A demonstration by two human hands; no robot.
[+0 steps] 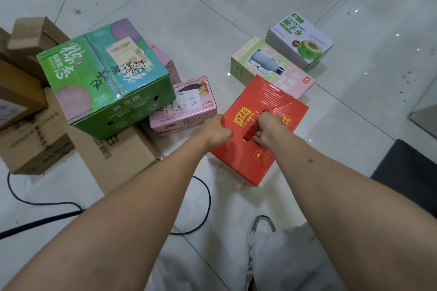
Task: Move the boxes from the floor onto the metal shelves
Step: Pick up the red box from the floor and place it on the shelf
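Observation:
A red box [262, 106] with a yellow label stands on the tiled floor in the middle. My right hand [268, 129] is closed around its red carry handle on top. My left hand [216, 131] grips the box's left top edge. Behind it lie a pale green and pink box [272, 66] and a white coconut-water box [299, 40]. To the left a green and teal box [104, 75] sits tilted on a stack, with a small pink box [184, 106] beside it. No metal shelves are in view.
Brown cardboard boxes [35, 144] pile up at the left. A black cable [203, 201] loops over the floor near my feet. A dark mat [406, 172] lies at the right. My grey trouser leg and shoe [260, 229] are at the bottom.

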